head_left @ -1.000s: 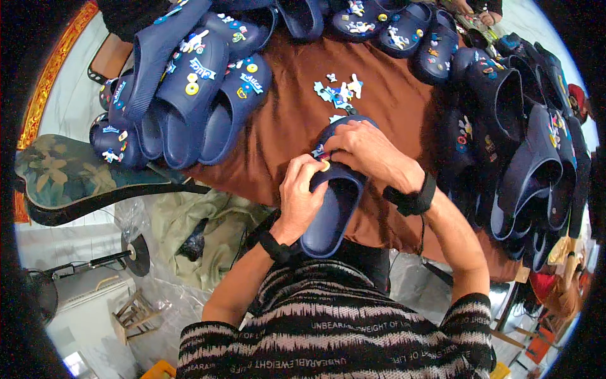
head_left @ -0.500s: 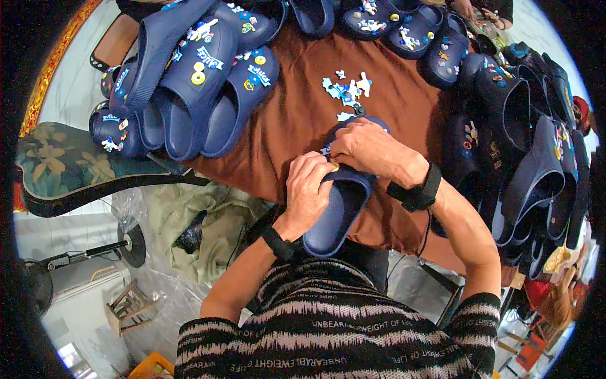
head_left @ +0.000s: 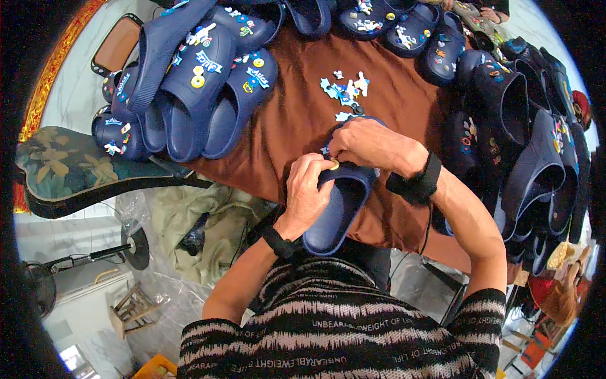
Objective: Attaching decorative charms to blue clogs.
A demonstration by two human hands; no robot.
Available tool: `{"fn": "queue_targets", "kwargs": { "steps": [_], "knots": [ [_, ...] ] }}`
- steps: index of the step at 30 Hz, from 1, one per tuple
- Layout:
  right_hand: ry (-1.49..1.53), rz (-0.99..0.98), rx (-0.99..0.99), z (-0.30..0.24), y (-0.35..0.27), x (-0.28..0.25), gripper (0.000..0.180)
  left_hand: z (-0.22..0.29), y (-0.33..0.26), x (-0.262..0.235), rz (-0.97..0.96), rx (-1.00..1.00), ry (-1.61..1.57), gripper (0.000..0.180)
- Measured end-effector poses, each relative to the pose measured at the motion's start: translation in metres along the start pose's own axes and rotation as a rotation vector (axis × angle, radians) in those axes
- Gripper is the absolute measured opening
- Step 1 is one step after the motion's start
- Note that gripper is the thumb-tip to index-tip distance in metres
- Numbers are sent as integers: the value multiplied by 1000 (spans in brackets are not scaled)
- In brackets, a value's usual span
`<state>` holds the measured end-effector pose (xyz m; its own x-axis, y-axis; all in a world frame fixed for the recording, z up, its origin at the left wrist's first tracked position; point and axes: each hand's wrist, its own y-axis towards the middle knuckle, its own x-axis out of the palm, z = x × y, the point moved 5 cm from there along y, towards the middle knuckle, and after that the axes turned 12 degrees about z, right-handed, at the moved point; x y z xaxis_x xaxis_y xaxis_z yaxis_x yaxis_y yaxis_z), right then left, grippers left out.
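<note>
A navy blue clog (head_left: pixel 336 218) lies at the table's near edge, heel toward me, its toe partly under my hands. My left hand (head_left: pixel 307 189) is closed on the left side of its upper, thumb and forefinger beside a small yellow charm (head_left: pixel 334 165). Across the top of the upper reaches my right hand (head_left: pixel 369 146), fingers bent and pressed together on the clog. Whatever those fingertips pinch is hidden behind the knuckles. Just past the toe, several loose charms (head_left: pixel 343 95), white, blue and black, lie in a small heap.
A brown cloth (head_left: pixel 290 95) covers the table. Decorated navy clogs (head_left: pixel 211 82) are piled at the left, with more clogs (head_left: pixel 505 132) stacked at the right and along the far edge. A padded chair (head_left: pixel 82 167) stands at the left. Another person's hand (head_left: pixel 491 14) shows at the far right.
Both hands stay on the clog in nearly the same place. My left fingers have shifted slightly, and more of the yellow charm shows. The whole view has moved a little.
</note>
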<state>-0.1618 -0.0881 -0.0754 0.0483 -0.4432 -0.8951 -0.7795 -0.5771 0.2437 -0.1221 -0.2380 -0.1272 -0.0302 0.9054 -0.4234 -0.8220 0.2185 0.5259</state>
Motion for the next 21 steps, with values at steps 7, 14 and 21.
{"fn": "queue_targets", "kwargs": {
  "steps": [7, 14, 21],
  "knots": [
    [-72, 39, -16, -5, -2, 7, 16, 5, 2, -2, -4, 69, 18, 29],
    [-124, 6, 57, -9, 0, 6, 17, 7, 5, -2, 34, 190, 32, 25],
    [-42, 94, 169, 5, -9, 10, 17, 9, 5, -1, 11, 158, 22, 29]
  ]
}}
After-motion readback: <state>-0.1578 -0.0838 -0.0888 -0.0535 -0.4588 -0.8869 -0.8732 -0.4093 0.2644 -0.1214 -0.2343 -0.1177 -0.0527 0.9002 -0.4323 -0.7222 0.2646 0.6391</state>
